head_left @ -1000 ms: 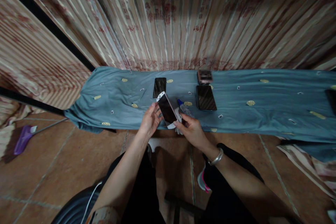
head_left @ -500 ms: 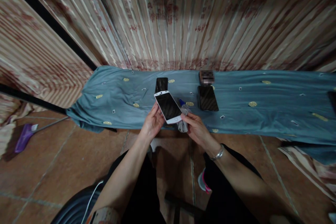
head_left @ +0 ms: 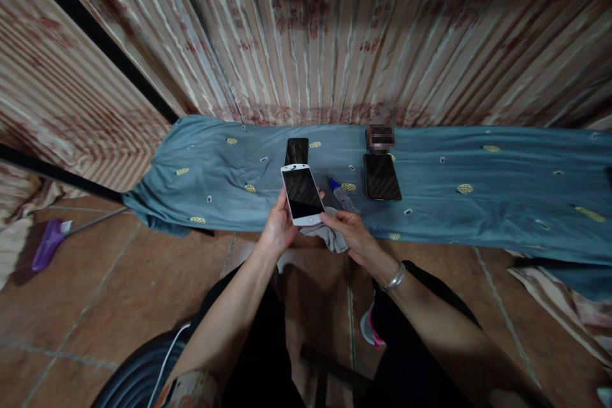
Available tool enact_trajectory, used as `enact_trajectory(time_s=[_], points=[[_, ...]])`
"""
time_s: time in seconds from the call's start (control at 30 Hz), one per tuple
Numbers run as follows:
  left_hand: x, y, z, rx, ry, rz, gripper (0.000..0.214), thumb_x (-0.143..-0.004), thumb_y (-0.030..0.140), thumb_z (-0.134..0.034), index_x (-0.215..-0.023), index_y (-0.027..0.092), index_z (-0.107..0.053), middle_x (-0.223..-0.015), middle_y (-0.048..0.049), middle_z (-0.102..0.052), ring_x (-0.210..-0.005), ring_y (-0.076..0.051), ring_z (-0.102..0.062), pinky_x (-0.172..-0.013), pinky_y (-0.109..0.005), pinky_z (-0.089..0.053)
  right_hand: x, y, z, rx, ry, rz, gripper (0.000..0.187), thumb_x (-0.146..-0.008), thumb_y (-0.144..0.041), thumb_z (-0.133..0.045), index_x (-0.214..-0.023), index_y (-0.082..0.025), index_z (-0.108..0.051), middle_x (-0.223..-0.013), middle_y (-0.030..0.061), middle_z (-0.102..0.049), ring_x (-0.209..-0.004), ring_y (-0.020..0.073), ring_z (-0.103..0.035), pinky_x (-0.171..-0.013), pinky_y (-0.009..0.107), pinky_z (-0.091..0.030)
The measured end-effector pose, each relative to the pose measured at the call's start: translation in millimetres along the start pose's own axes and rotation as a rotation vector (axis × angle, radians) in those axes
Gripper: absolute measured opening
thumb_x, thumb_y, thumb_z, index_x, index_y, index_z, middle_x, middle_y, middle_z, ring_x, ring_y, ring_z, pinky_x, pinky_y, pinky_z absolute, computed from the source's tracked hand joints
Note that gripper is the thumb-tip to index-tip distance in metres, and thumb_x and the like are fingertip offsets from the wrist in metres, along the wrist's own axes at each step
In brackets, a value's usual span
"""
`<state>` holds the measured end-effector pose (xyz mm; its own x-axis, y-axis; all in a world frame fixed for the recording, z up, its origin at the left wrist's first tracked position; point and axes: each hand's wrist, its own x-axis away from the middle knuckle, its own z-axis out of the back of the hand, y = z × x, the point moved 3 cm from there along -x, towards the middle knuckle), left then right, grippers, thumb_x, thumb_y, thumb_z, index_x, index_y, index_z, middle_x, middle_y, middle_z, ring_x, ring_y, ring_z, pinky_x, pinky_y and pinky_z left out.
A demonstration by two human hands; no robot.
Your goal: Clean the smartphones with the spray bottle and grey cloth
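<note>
A white smartphone (head_left: pixel 303 194) with a dark screen is held face up above the near edge of the blue cloth. My left hand (head_left: pixel 281 223) is closed around its left side, with a fingertip showing at the right edge. My right hand (head_left: pixel 351 229) pinches a grey cloth (head_left: pixel 329 239) under the phone's lower right corner, its thumb at that corner. Just beyond the phone lies a dark phone (head_left: pixel 297 151), partly covered by it. A small clear bottle with a blue cap (head_left: pixel 343 196) rests on the cloth near my right fingers.
Blue patterned fabric (head_left: pixel 459 210) covers the long bench. On it, to the right, lie a black tablet-like device (head_left: pixel 381 176) and a blurred-out item (head_left: pixel 381 138). Striped curtains (head_left: pixel 306 38) hang behind. A purple broom (head_left: pixel 46 245) lies on the tiled floor at left.
The white phone has turned more upright and shifted slightly left. The grey cloth has moved lower left beneath it, uncovering the bottle. The view has shifted a little.
</note>
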<state>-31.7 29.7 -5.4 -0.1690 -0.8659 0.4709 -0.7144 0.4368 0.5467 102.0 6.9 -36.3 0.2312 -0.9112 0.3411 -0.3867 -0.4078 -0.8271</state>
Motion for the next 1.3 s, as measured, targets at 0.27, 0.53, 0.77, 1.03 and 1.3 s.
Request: enact_trajectory(time_s=[0.27, 0.53, 0.77, 1.03, 1.3], points=[[-3.5, 7.9, 7.7, -0.044, 0.047, -0.12, 0.052, -0.094, 0.048, -0.051, -0.137, 0.019, -0.054, -0.108, -0.0108, -0.075, -0.098, -0.026, -0.072, -0.094, -0.046, -0.053, 1.3, -4.7, 3.5, 0.064, 0.049, 0.158, 0.043, -0.063, -0.059, -0.082, -0.085, -0.022, -0.076, -0.079, 0.0004, -0.074, -0.068, 0.015, -0.065, -0.062, 0.026, -0.053], [-3.1, 15.4, 7.8, -0.07, 0.079, -0.297, 0.046, -0.092, 0.036, -0.059, -0.137, 0.037, -0.05, -0.112, 0.0008, -0.073, -0.089, -0.019, -0.072, -0.086, -0.039, -0.057, 5.2, -0.9, 2.8, 0.436, 0.029, 0.375, 0.031, -0.082, -0.051, -0.065, -0.08, -0.02, -0.072, -0.065, -0.0031, -0.062, -0.06, 0.0126, -0.052, -0.056, 0.023, -0.041], [-6.1, 16.9, 10.9, -0.097, 0.051, -0.34, 0.054, -0.089, 0.039, -0.064, -0.139, 0.034, -0.046, -0.087, 0.0024, -0.072, -0.075, -0.016, -0.07, -0.08, -0.032, -0.057, 16.4, -16.2, -0.4, 0.598, 0.001, 0.473, 0.033, -0.088, -0.044, -0.059, -0.067, -0.02, -0.065, -0.054, -0.0051, -0.05, -0.053, 0.011, -0.044, -0.051, 0.023, -0.036], [-10.7, -6.1, 10.0, -0.103, 0.079, -0.241, 0.045, -0.091, 0.051, -0.055, -0.123, 0.019, -0.062, -0.088, -0.0039, -0.075, -0.082, -0.019, -0.071, -0.078, -0.029, -0.055, 30.2, -26.3, -10.1, 0.98, -0.009, 0.939, 0.037, -0.099, -0.021, -0.042, -0.13, -0.022, -0.062, -0.13, 0.0093, -0.066, -0.122, 0.023, -0.059, -0.105, 0.043, -0.048], [-8.4, -20.2, 15.3, -0.177, 0.089, -0.067, 0.052, -0.093, 0.06, -0.043, -0.098, 0.017, -0.071, -0.094, -0.0092, -0.076, -0.099, -0.021, -0.071, -0.091, -0.03, -0.053, 36.3, -0.1, -28.3, 1.342, -0.217, 1.113, 0.05, -0.099, -0.02, -0.044, -0.147, -0.01, -0.041, -0.146, 0.0186, -0.049, -0.144, 0.0287, -0.035, -0.114, 0.053, -0.043]])
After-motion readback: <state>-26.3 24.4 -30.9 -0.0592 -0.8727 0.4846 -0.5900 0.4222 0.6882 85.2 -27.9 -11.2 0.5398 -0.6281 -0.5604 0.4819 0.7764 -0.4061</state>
